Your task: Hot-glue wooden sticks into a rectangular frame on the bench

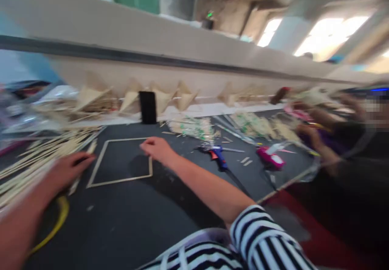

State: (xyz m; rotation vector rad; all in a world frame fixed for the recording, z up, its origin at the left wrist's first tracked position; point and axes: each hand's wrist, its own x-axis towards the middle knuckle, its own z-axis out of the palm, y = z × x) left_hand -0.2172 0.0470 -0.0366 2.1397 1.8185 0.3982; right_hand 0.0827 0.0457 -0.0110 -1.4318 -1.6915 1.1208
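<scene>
A four-sided frame of thin wooden sticks [123,180] lies flat on the dark table. My right hand [158,148] is closed in a pinch at its far right corner, and the fingers cover that corner. Left of the frame is my left hand [68,168], slightly blurred, its fingers stretched out and the thumb a little apart. It hovers over a loose pale stick [74,186] beside a heap of long thin sticks [62,149]. Whether the fingers touch that stick cannot be made out.
A blue glue gun [221,160] and a pink glue gun [271,158] lie to the right, with cables trailing. A black phone-like slab [148,108] stands at the back before pale folded shapes [184,96]. Packaged sticks [194,127] lie nearby. Another person [358,173] sits at right.
</scene>
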